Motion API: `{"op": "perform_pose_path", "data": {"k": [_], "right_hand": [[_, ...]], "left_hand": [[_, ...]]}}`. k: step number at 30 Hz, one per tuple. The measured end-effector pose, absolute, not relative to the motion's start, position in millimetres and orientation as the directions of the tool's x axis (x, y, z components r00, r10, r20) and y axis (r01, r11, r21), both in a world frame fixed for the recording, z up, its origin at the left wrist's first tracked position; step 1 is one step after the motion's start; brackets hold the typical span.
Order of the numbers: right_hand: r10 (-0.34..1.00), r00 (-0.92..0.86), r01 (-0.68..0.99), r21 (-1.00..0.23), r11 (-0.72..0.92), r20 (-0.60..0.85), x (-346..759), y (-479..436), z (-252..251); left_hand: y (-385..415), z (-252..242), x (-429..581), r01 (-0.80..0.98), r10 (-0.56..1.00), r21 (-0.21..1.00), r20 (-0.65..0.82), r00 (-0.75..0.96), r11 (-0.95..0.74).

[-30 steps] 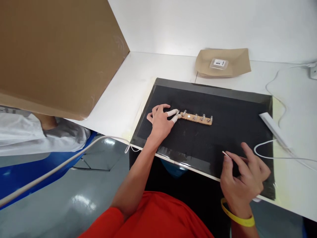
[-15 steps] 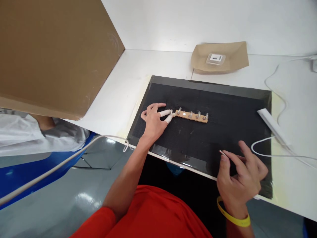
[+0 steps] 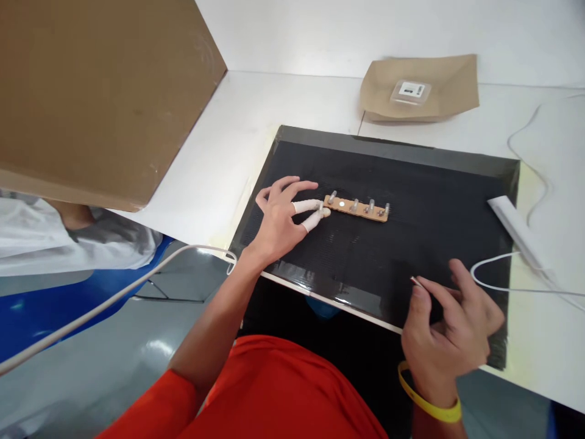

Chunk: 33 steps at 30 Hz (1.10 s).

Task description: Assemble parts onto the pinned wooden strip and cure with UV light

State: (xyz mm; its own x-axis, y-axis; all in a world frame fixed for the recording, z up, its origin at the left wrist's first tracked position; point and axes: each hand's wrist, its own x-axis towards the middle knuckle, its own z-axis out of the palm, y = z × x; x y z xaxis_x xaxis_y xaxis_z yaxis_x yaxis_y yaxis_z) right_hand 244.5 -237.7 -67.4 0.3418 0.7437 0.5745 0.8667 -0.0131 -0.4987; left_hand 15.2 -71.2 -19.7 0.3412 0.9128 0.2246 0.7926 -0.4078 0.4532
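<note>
My left hand [image 3: 281,222], with white finger covers on thumb and index finger, pinches a small clear piece [image 3: 321,207] at the left end of a brown strip [image 3: 361,208]. Whether the fingertips also touch the strip I cannot tell. The strip lies on the black mat [image 3: 292,161]; several small clear upright pieces and one white dot are on it. Over the mat's near right corner, my right hand [image 3: 450,326] pinches a tiny thin strip [image 3: 414,281], light with a reddish edge. A yellow band circles that wrist.
Behind the mat stands a brown paper tray [image 3: 457,91] holding a clear labelled box [image 3: 411,92]. A white bar [image 3: 514,228] with cables lies at the mat's right edge. A large cardboard panel [image 3: 100,91] rises at left, near another person's white clothing [image 3: 105,244].
The view has shifted a little. Both hands keep their pinches, and the left fingers still sit by the brown strip's left end.
</note>
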Motion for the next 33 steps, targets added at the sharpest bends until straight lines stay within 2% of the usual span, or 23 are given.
{"op": "perform_pose_path", "data": {"k": [5,10,16,33], "right_hand": [[0.737,0.351,0.863,-0.504,-0.016,0.578,245,-239,-68],[0.739,0.357,0.862,-0.507,-0.024,0.571,246,-240,-68],[0.748,0.356,0.861,-0.507,-0.03,0.561,246,-239,-65],[0.735,0.347,0.865,-0.502,-0.01,0.583,247,-237,-65]], "left_hand": [[-56,-17,25,0.757,0.852,0.39,0.247,0.462,-0.524],[-44,-22,34,0.681,0.781,0.384,0.265,0.566,-0.624],[-39,-22,38,0.678,0.768,0.37,0.203,0.608,-0.635],[-28,-21,38,0.598,0.702,0.39,0.222,0.677,-0.7]]}}
